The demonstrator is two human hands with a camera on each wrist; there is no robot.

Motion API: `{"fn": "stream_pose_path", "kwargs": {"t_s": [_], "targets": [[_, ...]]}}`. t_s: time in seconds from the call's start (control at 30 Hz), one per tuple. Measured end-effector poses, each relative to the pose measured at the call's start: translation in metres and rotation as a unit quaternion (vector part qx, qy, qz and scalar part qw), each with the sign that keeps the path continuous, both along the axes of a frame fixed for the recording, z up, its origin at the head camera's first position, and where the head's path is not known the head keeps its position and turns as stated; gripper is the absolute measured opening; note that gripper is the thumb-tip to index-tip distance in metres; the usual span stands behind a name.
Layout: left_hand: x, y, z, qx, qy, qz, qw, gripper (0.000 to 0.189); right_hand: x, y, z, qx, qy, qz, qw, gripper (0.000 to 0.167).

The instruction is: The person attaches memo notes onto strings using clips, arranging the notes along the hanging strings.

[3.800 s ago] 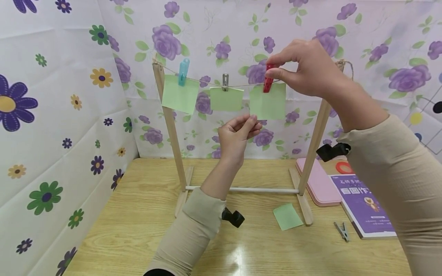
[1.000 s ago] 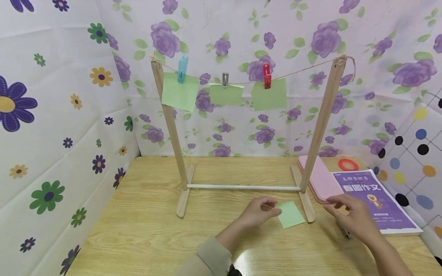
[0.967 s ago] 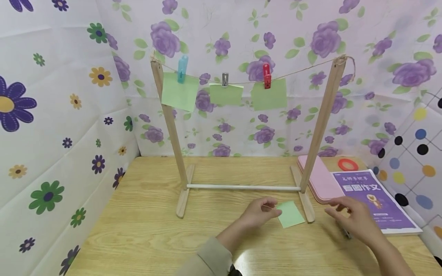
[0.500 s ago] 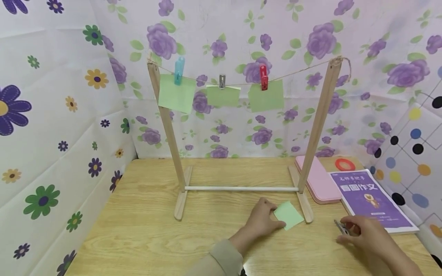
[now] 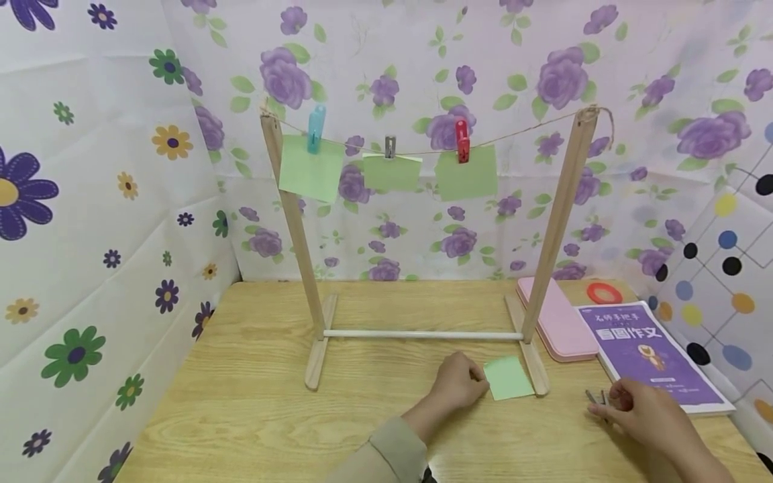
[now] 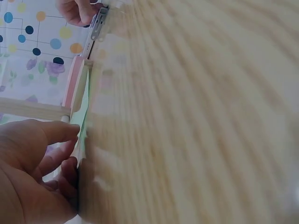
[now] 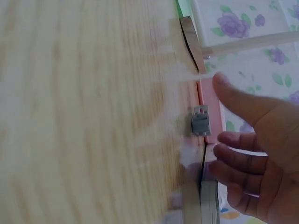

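Observation:
A pale green sticky note (image 5: 508, 378) lies on the table beside the stand's right foot. My left hand (image 5: 457, 384) pinches its left edge between thumb and fingers; in the left wrist view the note (image 6: 82, 116) appears edge-on at the fingertips. My right hand (image 5: 649, 412) is around a small silver metal clip (image 5: 591, 397). In the right wrist view, thumb and fingers of the right hand (image 7: 261, 144) stand apart, with the clip (image 7: 201, 122) on the table between them. Three green notes hang from a string by a blue clip (image 5: 316, 129), a silver clip (image 5: 390, 146) and a red clip (image 5: 462, 141).
A wooden stand with a right post (image 5: 558, 228) and a white lower bar (image 5: 423, 335) holds the string. Right of it lie a pink case (image 5: 561, 322), a purple book (image 5: 649, 349) and an orange-red ring (image 5: 604, 293). Patterned cloth surrounds the table.
Both hands have come down from the red clip, which stays on the string. The left thumb and fingers have closed at the table note's edge, turning it slightly. The right hand has lowered to the silver clip.

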State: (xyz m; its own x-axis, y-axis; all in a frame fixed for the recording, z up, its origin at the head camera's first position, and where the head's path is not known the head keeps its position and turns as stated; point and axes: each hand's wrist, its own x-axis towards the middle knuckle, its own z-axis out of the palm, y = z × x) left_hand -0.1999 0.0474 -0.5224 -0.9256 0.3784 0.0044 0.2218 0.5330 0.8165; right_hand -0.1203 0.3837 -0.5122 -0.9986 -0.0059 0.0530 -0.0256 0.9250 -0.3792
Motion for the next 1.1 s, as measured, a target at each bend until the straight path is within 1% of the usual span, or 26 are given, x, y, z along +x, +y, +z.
{"fn": "stream_pose_path", "kwargs": {"t_s": [0.07, 0.13, 0.2, 0.23, 0.3, 0.37, 0.43, 0.5, 0.57, 0.63, 0.73, 0.8, 0.87, 0.93, 1.03, 1.1], "targets": [[0.0, 0.002, 0.0, -0.004, -0.008, 0.018, 0.9998, 0.016, -0.003, 0.0, 0.0, 0.007, -0.013, 0.003, 0.9999, 0.047], [-0.001, 0.007, 0.001, -0.025, -0.009, 0.038, 0.9989, 0.019, -0.006, -0.001, 0.001, 0.012, -0.028, 0.008, 0.9995, 0.043], [-0.002, 0.012, 0.002, -0.061, 0.002, 0.052, 0.9968, 0.033, -0.01, -0.002, 0.0, 0.017, -0.042, 0.013, 0.9989, 0.042], [-0.002, 0.015, 0.002, -0.086, 0.012, 0.056, 0.9946, 0.042, -0.01, -0.002, 0.0, 0.019, -0.048, 0.013, 0.9986, 0.043], [-0.003, 0.021, 0.002, -0.136, 0.031, 0.058, 0.9885, 0.057, -0.012, -0.003, -0.001, 0.023, -0.051, 0.019, 0.9983, 0.044], [-0.002, 0.025, 0.002, -0.18, 0.044, 0.056, 0.981, 0.066, -0.013, -0.003, -0.003, 0.028, -0.045, 0.027, 0.9982, 0.042], [-0.002, 0.026, 0.003, -0.208, 0.049, 0.054, 0.9755, 0.067, -0.015, -0.004, -0.005, 0.029, -0.031, 0.039, 0.9983, 0.037], [-0.002, 0.024, 0.004, -0.219, 0.045, 0.047, 0.9736, 0.06, -0.016, -0.005, -0.007, 0.032, -0.016, 0.049, 0.9982, 0.03], [-0.003, 0.02, 0.005, -0.213, 0.032, 0.041, 0.9756, 0.052, -0.016, -0.005, -0.007, 0.03, -0.004, 0.057, 0.9979, 0.025], [-0.004, 0.016, 0.006, -0.199, 0.022, 0.029, 0.9792, 0.047, -0.015, -0.005, -0.007, 0.012, 0.0, 0.058, 0.9982, 0.023], [-0.005, 0.009, 0.006, -0.154, 0.001, 0.015, 0.9879, 0.036, -0.013, -0.006, -0.005, -0.042, -0.011, 0.049, 0.9979, 0.024], [-0.007, 0.004, 0.006, -0.116, -0.006, 0.011, 0.9931, 0.026, -0.012, -0.008, -0.004, -0.083, -0.015, 0.042, 0.9956, 0.027], [-0.01, -0.001, 0.007, -0.074, -0.017, 0.014, 0.997, 0.019, -0.012, -0.01, -0.003, -0.114, -0.015, 0.036, 0.9927, 0.031], [-0.013, -0.007, 0.007, -0.047, -0.028, 0.02, 0.9983, 0.016, -0.011, -0.012, -0.003, -0.14, -0.009, 0.035, 0.9895, 0.037], [-0.015, -0.014, 0.01, -0.011, -0.043, 0.036, 0.9984, 0.017, -0.01, -0.015, -0.001, -0.158, 0.0, 0.019, 0.9872, 0.043], [-0.016, -0.019, 0.014, 0.023, -0.054, 0.054, 0.9968, 0.018, -0.01, -0.018, 0.003, -0.165, 0.013, 0.007, 0.9863, 0.044]]}}
